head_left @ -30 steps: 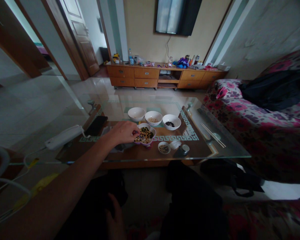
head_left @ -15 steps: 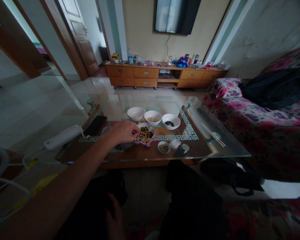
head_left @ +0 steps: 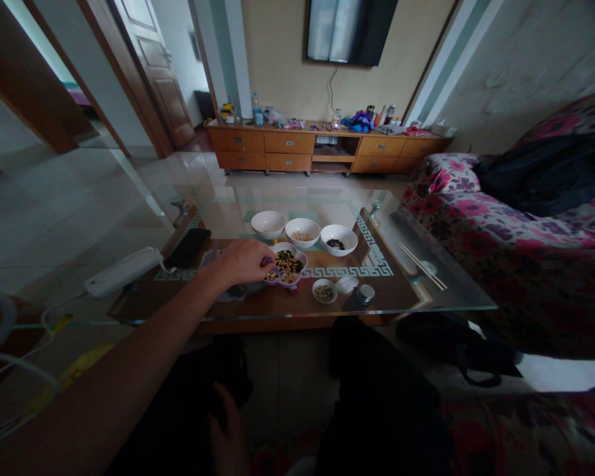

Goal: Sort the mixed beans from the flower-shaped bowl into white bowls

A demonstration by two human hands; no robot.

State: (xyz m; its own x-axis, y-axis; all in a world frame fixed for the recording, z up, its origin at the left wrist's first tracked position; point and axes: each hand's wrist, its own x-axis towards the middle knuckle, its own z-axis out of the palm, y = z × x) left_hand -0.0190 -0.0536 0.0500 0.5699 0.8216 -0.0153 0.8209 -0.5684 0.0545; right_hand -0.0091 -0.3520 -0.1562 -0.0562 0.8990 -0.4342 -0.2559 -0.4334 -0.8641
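Note:
My left hand [head_left: 248,260] reaches in from the left, fingers pinched on a small purple tool [head_left: 276,270], its exact kind too small to tell. The tool's tip is over a pink-rimmed, petal-shaped dish [head_left: 305,263] of mixed yellow, dark and pale beans or grains. Behind the dish stand three white bowls: the left bowl [head_left: 268,225] shows no clear contents, the middle bowl [head_left: 303,233] holds pale pieces, and the right bowl [head_left: 338,240] holds black ones. Low in the view, my right hand [head_left: 228,433] rests by my legs, dim, thumb and finger apart, holding nothing visible.
On the glass table [head_left: 446,301] are a small bowl of mixed grains [head_left: 324,291], a white cup-like piece [head_left: 347,285], a metal-lidded jar [head_left: 365,294] and chopsticks [head_left: 422,266]. A power strip [head_left: 123,271] and dark phone-like object [head_left: 191,246] lie left. A floral sofa [head_left: 480,238] stands right.
The purple tool has shifted slightly within the dish. My left hand stays almost in place, and the bowls and my right hand have not moved.

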